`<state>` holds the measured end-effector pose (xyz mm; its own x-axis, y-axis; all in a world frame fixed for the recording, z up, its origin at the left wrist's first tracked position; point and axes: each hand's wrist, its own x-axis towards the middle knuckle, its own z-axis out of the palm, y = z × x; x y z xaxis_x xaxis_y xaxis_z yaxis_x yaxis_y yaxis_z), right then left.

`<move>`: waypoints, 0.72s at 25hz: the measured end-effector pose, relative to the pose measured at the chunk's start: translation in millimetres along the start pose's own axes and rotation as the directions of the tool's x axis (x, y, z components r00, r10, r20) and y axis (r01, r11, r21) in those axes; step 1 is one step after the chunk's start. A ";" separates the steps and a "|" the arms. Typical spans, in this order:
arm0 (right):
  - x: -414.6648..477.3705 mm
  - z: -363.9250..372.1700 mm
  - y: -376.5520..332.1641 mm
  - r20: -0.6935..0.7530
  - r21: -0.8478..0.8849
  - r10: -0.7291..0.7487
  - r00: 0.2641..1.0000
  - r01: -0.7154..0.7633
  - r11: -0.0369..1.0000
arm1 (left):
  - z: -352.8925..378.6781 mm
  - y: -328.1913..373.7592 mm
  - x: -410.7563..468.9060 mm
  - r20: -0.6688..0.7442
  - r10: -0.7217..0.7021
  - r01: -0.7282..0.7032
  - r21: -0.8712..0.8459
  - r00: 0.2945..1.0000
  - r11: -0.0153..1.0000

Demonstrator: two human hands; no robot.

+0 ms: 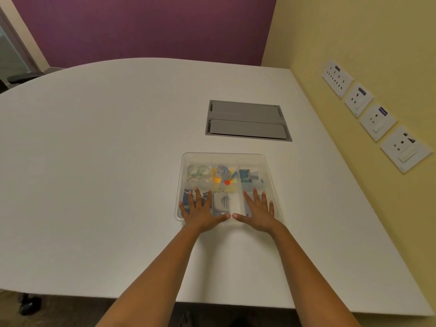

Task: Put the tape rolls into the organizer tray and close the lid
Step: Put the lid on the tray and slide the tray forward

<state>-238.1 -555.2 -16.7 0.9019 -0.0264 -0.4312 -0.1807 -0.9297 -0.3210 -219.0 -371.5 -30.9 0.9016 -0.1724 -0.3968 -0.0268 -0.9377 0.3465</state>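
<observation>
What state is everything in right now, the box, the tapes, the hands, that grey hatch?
Organizer tray: lid on.
Lid: clear, lying over the tray.
Tape rolls: inside, far-left compartment.
Left hand: flat, fingers spread, on the lid.
Right hand: flat, spread, on the lid.
Grey hatch: both flaps shut.

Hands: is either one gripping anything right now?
No. The left hand and right hand lie flat, fingers spread, on the near part of the clear lid.
</observation>
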 end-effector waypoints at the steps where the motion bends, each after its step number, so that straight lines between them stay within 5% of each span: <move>1: 0.3 0.4 -0.4 0.008 -0.006 0.003 1.000 -0.003 1.000 | -0.1 0.4 0.4 0.002 -0.003 0.003 -0.001 1.000 1.000; 10: 1.0 -5.7 -2.3 0.033 -0.068 0.024 0.999 -0.021 0.997 | -8.5 10.4 0.3 0.003 -0.016 0.016 -0.004 1.000 1.000; 18: 12.1 -11.3 -13.6 -0.117 -0.041 0.040 0.992 -0.045 0.998 | -24.7 8.6 15.9 -0.058 0.053 -0.052 0.024 0.997 0.998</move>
<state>-220.3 -546.9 -8.1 0.9335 -0.1064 -0.3426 -0.2051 -0.9418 -0.2663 -194.2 -374.9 -13.3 0.9226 -0.2038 -0.3276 -0.0836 -0.9345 0.3461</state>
